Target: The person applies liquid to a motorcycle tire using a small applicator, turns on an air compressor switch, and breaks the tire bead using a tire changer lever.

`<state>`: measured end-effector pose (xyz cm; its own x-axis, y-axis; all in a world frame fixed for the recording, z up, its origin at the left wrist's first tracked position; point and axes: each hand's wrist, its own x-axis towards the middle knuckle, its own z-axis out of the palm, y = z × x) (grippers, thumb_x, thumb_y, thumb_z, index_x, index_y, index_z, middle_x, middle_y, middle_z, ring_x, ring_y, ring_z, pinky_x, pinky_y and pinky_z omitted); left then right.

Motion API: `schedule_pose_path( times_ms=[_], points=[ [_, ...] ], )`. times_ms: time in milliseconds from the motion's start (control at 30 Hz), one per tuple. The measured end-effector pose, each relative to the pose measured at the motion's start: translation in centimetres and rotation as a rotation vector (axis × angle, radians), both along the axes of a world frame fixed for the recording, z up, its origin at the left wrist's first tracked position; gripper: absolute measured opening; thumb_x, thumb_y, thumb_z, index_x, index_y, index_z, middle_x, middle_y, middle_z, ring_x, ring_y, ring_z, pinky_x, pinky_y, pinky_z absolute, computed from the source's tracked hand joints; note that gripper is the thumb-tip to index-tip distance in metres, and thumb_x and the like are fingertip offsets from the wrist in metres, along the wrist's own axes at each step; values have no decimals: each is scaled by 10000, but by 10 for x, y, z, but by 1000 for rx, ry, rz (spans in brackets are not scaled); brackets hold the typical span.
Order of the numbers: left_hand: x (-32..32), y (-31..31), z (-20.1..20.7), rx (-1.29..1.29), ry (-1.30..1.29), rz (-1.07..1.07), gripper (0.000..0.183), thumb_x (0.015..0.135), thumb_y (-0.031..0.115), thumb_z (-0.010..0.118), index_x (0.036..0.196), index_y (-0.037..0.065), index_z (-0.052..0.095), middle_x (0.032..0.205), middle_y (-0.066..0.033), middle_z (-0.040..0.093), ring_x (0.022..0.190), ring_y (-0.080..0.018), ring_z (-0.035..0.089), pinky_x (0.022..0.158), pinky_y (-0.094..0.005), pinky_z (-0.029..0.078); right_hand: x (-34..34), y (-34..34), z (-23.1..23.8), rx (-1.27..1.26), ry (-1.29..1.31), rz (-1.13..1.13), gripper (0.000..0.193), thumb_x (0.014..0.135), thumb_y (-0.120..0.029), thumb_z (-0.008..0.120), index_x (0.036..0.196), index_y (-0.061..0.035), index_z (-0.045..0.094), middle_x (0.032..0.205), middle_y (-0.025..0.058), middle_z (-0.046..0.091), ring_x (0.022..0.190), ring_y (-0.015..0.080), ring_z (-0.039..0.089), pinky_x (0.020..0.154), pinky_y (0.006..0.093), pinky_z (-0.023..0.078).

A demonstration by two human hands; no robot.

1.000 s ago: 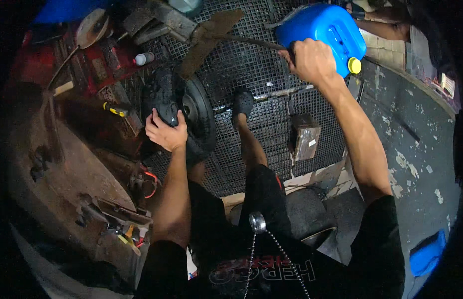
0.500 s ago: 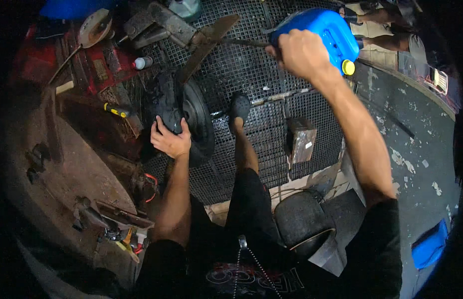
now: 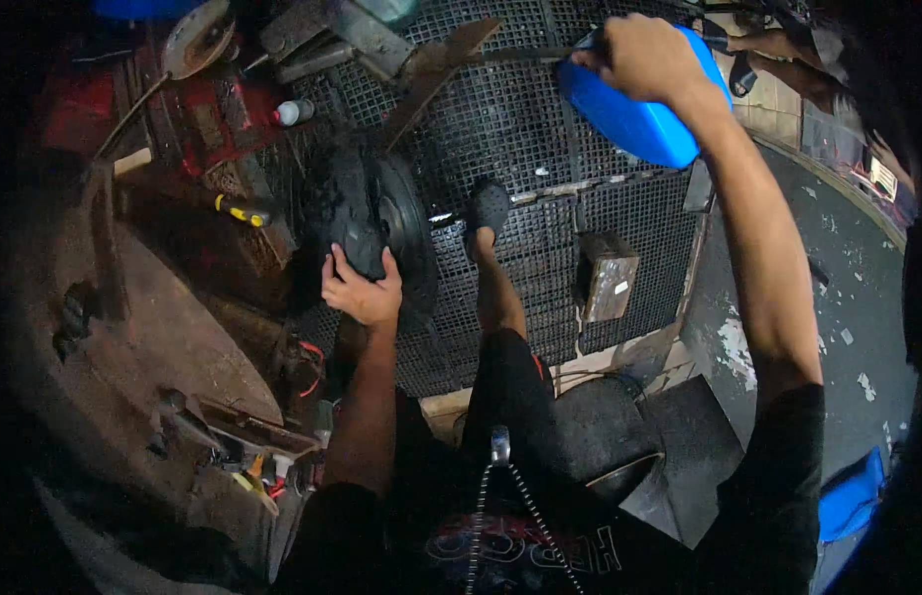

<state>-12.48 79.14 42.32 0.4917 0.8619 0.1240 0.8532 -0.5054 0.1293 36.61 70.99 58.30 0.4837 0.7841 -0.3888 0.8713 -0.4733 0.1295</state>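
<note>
My left hand (image 3: 364,297) grips the near edge of a dark, rounded black rubber piece, thumb on one side and fingers on the other. That piece lies against a black wheel (image 3: 406,228) on the left of the floor grating; deep shadow hides where they meet. My right hand (image 3: 651,58) is closed around the end of a thin metal rod (image 3: 525,54), held out at the upper right. The rod runs left to a flat, rusty metal blade (image 3: 461,45) on a heavy steel arm (image 3: 367,40). Behind my right hand shows a blue plastic jug (image 3: 629,124), partly covered by hand and forearm.
Black floor grating (image 3: 520,109) lies under my foot in a dark clog (image 3: 489,206). A metal block (image 3: 612,283) stands on it. At left are a yellow-black tool handle (image 3: 245,212), a small white bottle (image 3: 294,112) and a brown board (image 3: 198,337). Another person's feet (image 3: 743,71) show upper right.
Both hands have shifted slightly right in view, the right one also upward with the rod. The jug's yellow cap, seen earlier, no longer shows. The view has moved a little.
</note>
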Motion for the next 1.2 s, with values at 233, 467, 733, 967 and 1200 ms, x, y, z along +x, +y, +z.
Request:
schedule_pose_path(
  times_ms=[233,467,733,967,1200],
  points=[
    [-4,0,0,33,35,14,867,895,641,738,1517,67,546,1362,-195,541,1191,-401,516,948,-549,430,-101,30,44,232,44,-21,156,862,-186,738,815,-45,693,808,194,711,760,397,733,668,472,612],
    [-5,-2,-9,10,49,-3,896,886,659,727,1511,44,542,1356,-215,540,1206,-395,515,987,-555,414,-130,80,60,445,211,-97,161,909,-128,676,927,-90,832,937,140,800,876,315,801,756,418,648],
    [-16,-1,-17,-9,86,0,965,866,677,742,1528,22,489,1384,-249,497,1222,-419,486,998,-585,400,-154,76,61,541,399,-345,149,859,-161,707,890,-70,821,891,184,781,856,319,792,746,428,639],
    [-14,-2,-17,68,59,1,934,863,656,754,1509,29,507,1397,-233,505,1227,-427,495,1011,-578,411,-153,69,48,595,515,-434,180,832,-198,742,918,-62,823,930,178,793,891,299,795,789,425,631],
    [21,-13,8,14,43,-159,847,858,628,765,1396,-4,594,1306,-254,653,1213,-446,609,1021,-582,470,-134,29,65,548,707,-607,509,813,-426,804,1049,23,761,1090,266,736,1051,402,725,924,495,591]
  ],
)
